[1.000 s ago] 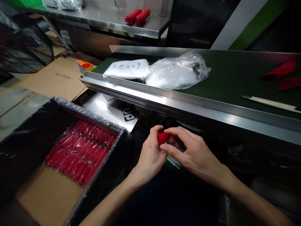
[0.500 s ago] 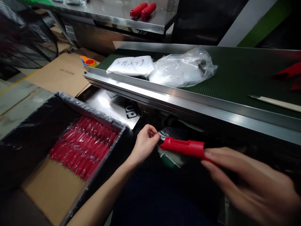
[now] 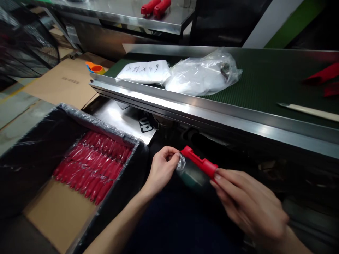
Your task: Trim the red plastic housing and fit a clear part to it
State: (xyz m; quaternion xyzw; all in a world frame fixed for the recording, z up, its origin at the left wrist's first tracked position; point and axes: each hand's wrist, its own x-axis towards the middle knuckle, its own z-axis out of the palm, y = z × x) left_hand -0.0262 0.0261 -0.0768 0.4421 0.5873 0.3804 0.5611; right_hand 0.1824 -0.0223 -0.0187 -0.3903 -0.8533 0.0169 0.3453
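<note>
My left hand (image 3: 164, 165) pinches a clear plastic bag (image 3: 181, 163) between thumb and fingers, below the conveyor's near rail. My right hand (image 3: 249, 201) grips the lower right end of a red plastic tube-shaped part (image 3: 200, 162) with a slot cut along its side. The part slants, its upper left end close to my left fingertips and beside the bag. From this view I cannot tell whether that end is inside the bag. To the left, several red parts in clear bags (image 3: 92, 164) lie in rows inside a box lined with black plastic (image 3: 59, 116).
On the green conveyor belt (image 3: 261, 81) lie a white labelled packet (image 3: 144, 71), a clear bag of white material (image 3: 198, 76), a pale-handled pointed tool (image 3: 309, 111) and red parts (image 3: 321, 74). Its metal rail (image 3: 201, 107) crosses ahead. An orange tape dispenser (image 3: 95, 67) sits on cardboard; a fan (image 3: 29, 38) stands left.
My right hand has moved left and turned, so the red part slants more steeply. Its tip has risen beside my left fingertips. My left hand still pinches the bag.
</note>
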